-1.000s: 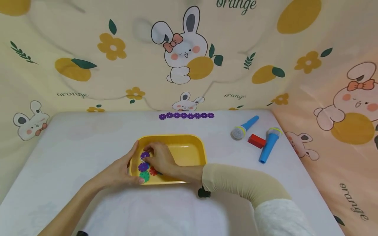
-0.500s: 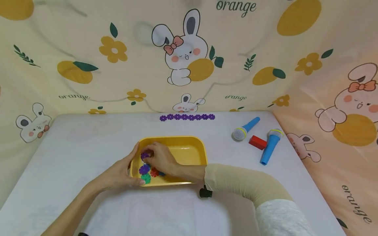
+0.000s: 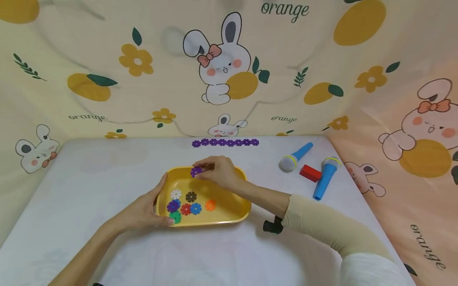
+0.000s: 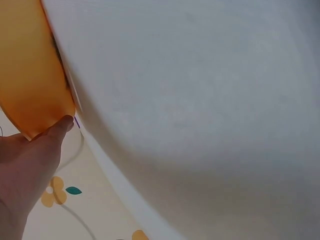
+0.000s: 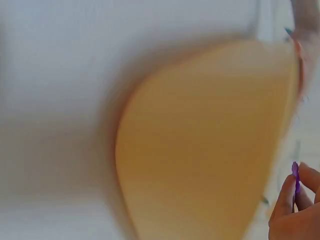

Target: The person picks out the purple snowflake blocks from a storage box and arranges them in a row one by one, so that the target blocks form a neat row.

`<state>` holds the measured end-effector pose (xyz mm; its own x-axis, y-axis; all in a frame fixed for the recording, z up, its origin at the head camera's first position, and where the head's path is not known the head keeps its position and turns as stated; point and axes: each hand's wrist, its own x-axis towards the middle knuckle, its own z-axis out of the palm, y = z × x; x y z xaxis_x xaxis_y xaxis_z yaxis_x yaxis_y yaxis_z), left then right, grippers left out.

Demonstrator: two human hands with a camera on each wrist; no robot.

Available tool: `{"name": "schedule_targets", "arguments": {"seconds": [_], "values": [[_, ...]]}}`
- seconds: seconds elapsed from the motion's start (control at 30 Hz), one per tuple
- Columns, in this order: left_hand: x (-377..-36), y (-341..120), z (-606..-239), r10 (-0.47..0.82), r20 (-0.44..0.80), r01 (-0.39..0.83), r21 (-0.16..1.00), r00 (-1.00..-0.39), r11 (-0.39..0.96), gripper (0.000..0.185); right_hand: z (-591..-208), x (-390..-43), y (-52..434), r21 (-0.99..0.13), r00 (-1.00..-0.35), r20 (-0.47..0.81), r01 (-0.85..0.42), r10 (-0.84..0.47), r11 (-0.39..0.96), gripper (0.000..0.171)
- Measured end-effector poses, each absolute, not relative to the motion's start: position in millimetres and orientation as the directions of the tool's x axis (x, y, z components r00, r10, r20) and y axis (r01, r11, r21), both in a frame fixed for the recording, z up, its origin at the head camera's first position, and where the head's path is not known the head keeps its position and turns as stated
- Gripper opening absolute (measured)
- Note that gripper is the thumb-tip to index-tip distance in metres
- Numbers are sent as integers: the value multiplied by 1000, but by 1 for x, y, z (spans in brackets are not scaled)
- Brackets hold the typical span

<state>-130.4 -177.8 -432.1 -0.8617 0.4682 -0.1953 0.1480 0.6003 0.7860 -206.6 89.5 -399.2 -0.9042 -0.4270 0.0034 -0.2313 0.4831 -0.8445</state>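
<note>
Head view shows our right hand (image 3: 218,172) pinching a purple disc (image 3: 196,171) between thumb and fingertips above the far rim of the yellow tray (image 3: 236,210), while our left hand (image 3: 143,210) grips the tray's near-left corner, thumb along the rim. We judge the pinch slight: the thin disc could slip and drop among the loose discs (image 3: 186,204) in the tray, or nudge the purple chain (image 3: 225,142) lying beyond the tray out of line. If our left hand eases, the tray may slide. The only writing we can read is "orange" (image 3: 285,8), printed repeatedly on the backdrop.
</note>
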Motion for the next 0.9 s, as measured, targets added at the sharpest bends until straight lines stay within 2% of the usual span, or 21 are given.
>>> {"name": "schedule_targets", "arguments": {"seconds": [0.17, 0.4, 0.6, 0.9], "values": [[-130, -177, -432, 466, -185, 149, 792, -865, 591, 130, -383, -228, 122, -810, -941, 18, -212, -339, 546, 31], [-130, -178, -430, 473, -184, 152, 796, -861, 586, 132, -382, -274, 180, -798, -980, 24, -137, -197, 587, 33], [-131, -179, -432, 470, -175, 153, 800, -865, 581, 132, -385, -308, 229, -797, -993, -40, -33, -108, 603, 32], [-131, -180, -435, 471, -177, 148, 805, -864, 574, 131, -406, -340, 288, -743, -987, -141, 57, -72, 667, 35]]}}
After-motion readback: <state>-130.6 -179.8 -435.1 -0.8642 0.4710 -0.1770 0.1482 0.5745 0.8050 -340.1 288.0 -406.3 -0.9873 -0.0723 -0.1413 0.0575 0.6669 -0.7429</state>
